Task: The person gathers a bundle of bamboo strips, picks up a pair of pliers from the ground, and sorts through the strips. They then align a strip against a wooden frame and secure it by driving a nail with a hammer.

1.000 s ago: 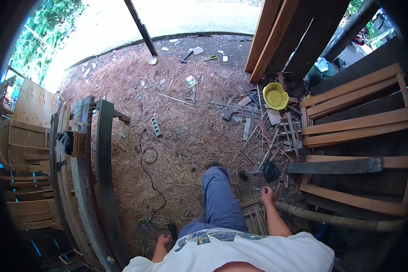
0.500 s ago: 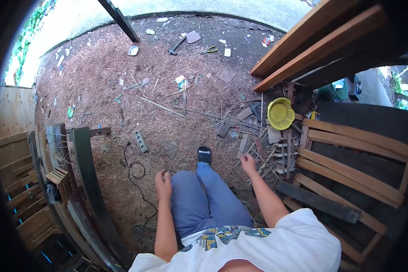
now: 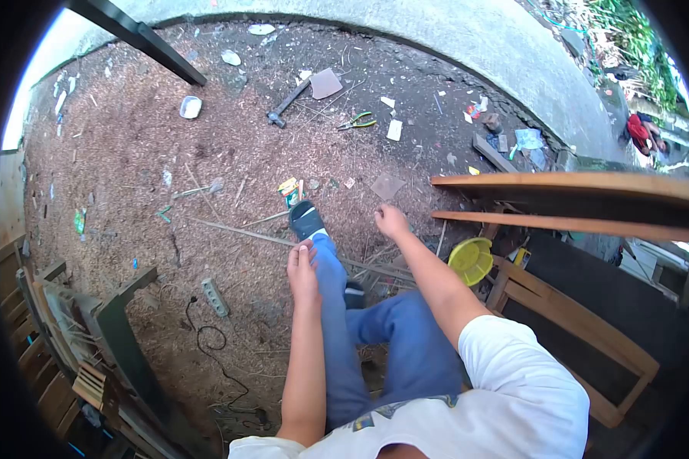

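My left hand [image 3: 304,275] hangs over my left shin, its fingers curled loosely together, with nothing seen in them. My right hand [image 3: 392,222] is out ahead of my right knee, closed, with nothing showing in it. Ahead on the sawdust-strewn ground lie a hammer [image 3: 287,105], pliers with yellow-green handles [image 3: 357,122] and a flat brownish square piece [image 3: 326,84]. A dark sandal [image 3: 307,220] is on my forward foot, beside a small green and yellow packet [image 3: 289,190]. Neither hand touches the tools.
Wooden boards [image 3: 559,183] jut in from the right, above a yellow basin [image 3: 471,261] and a wooden frame [image 3: 566,314]. To the left stand dark timber pieces [image 3: 122,329]. A power strip [image 3: 215,297] and black cord [image 3: 207,340] lie on the ground. Concrete [image 3: 452,61] borders the far side.
I have stepped forward, and the hammer and pliers appear nearer. Both hands have moved up and ahead in view. The yellow basin and wooden frame have shifted lower, toward my right side.
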The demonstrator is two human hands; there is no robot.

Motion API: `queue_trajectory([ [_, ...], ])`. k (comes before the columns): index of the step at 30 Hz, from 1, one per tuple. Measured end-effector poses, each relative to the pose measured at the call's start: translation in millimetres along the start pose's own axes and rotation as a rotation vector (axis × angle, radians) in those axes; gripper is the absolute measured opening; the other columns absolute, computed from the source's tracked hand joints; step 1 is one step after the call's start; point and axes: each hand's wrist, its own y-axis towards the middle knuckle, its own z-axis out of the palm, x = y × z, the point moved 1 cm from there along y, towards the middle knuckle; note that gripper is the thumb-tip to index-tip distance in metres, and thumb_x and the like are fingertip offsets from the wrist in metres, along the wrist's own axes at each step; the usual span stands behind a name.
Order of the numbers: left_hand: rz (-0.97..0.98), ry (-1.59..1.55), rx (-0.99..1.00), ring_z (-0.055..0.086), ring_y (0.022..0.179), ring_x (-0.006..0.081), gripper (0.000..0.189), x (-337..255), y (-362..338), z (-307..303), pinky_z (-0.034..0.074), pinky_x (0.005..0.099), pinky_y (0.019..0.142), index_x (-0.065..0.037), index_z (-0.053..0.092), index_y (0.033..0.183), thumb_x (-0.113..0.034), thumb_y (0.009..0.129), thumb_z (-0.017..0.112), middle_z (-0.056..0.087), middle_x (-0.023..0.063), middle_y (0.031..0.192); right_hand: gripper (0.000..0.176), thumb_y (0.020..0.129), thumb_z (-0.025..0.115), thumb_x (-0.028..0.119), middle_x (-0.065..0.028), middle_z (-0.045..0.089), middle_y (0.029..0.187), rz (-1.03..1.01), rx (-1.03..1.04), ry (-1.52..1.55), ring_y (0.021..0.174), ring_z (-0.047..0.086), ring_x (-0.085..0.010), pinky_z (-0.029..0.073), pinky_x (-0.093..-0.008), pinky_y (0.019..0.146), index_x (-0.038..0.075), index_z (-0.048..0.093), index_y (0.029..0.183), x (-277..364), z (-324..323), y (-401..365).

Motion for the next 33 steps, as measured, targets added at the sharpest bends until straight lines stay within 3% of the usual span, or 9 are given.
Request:
queue_trajectory([
  [2, -0.024, 0.006, 0.066, 0.060, 0.127, 0.0275, 0.038, -5, 22, 24, 0.045, 0.0416, 0.106, -0.002, 0.055, 0.136, -0.028, 0.110, 0.045, 0.061, 0.0139, 0.139, 0.032, 0.092, 0.062, 0.033, -0.0208, 0.072, 0.110, -0.021, 0.024, -0.092, 0.108, 0.067, -0.0401, 0.052, -0.0501, 0.095, 0.006, 0.071, 0.108, 4, 15, 75],
  [8, -0.203, 0.259, 0.197, 0.061, 0.118, 0.0198, 0.035, -19, 38, 18, 0.045, 0.0357, 0.104, -0.002, 0.061, 0.132, -0.026, 0.109, 0.048, 0.065, 0.0097, 0.128, 0.038, 0.091, 0.060, 0.028, -0.0177, 0.064, 0.132, -0.106, 0.024, -0.383, 0.125, 0.059, -0.0354, 0.044, -0.0587, 0.104, 0.006, 0.066, 0.121, 6, 39, 278],
  [11, 0.045, 0.277, -0.082, 0.061, 0.123, 0.0268, 0.045, -35, 45, 5, 0.045, 0.0406, 0.107, -0.002, 0.056, 0.136, -0.035, 0.110, 0.043, 0.064, 0.0152, 0.132, 0.066, 0.093, 0.056, 0.021, -0.0148, 0.041, 0.161, -0.066, -0.093, -0.419, 0.149, 0.038, -0.0310, 0.032, -0.0597, 0.115, 0.007, 0.039, 0.155, 0, 53, 359],
  [13, 0.052, 0.056, -0.311, 0.061, 0.121, 0.0282, 0.049, -26, 35, -6, 0.045, 0.0408, 0.106, -0.002, 0.049, 0.142, -0.038, 0.110, 0.040, 0.058, 0.0180, 0.139, 0.061, 0.094, 0.058, 0.021, -0.0122, 0.043, 0.159, -0.101, -0.198, -0.457, 0.148, 0.039, -0.0293, 0.031, -0.0595, 0.116, 0.007, 0.043, 0.152, -7, 62, 387],
  [18, -0.121, 0.061, -0.332, 0.062, 0.117, 0.0251, 0.048, 15, 4, -19, 0.047, 0.0395, 0.101, -0.003, 0.053, 0.139, -0.039, 0.110, 0.041, 0.061, 0.0165, 0.135, 0.045, 0.091, 0.069, 0.030, -0.0105, 0.063, 0.136, -0.283, -0.055, -0.737, 0.131, 0.054, -0.0297, 0.036, -0.0592, 0.109, 0.010, 0.058, 0.130, -36, 64, 373],
  [20, -0.154, -0.005, -0.321, 0.062, 0.117, 0.0252, 0.047, 21, -2, -7, 0.047, 0.0390, 0.101, -0.003, 0.054, 0.138, -0.038, 0.110, 0.041, 0.062, 0.0163, 0.134, 0.044, 0.090, 0.071, 0.034, -0.0116, 0.066, 0.131, -0.095, 0.119, -0.642, 0.129, 0.057, -0.0309, 0.037, -0.0594, 0.107, 0.012, 0.061, 0.127, -47, 72, 354],
  [22, -0.165, -0.084, -0.280, 0.062, 0.119, 0.0257, 0.044, 25, -3, 4, 0.046, 0.0387, 0.102, -0.003, 0.055, 0.137, -0.036, 0.110, 0.042, 0.063, 0.0156, 0.134, 0.048, 0.090, 0.072, 0.039, -0.0152, 0.066, 0.130, -0.207, -0.003, -0.605, 0.122, 0.061, -0.0348, 0.040, -0.0609, 0.104, 0.012, 0.062, 0.128, -50, 75, 335],
  [29, 0.110, 0.468, -0.130, 0.060, 0.124, 0.0282, 0.038, 17, -8, 30, 0.043, 0.0396, 0.108, -0.001, 0.059, 0.136, -0.021, 0.104, 0.055, 0.061, 0.0166, 0.135, 0.048, 0.091, 0.069, 0.036, -0.0176, 0.066, 0.133, 0.033, 0.134, -0.466, 0.127, 0.061, -0.0334, 0.044, -0.0541, 0.105, 0.009, 0.062, 0.130, 5, 77, 369],
  [33, -0.039, 0.432, -0.008, 0.060, 0.124, 0.0276, 0.037, 28, -14, 38, 0.043, 0.0373, 0.108, 0.000, 0.060, 0.135, -0.018, 0.102, 0.058, 0.063, 0.0166, 0.131, 0.041, 0.091, 0.065, 0.027, -0.0216, 0.070, 0.123, 0.032, 0.083, -0.365, 0.116, 0.067, -0.0376, 0.050, -0.0523, 0.100, 0.006, 0.062, 0.126, -9, 97, 371],
])
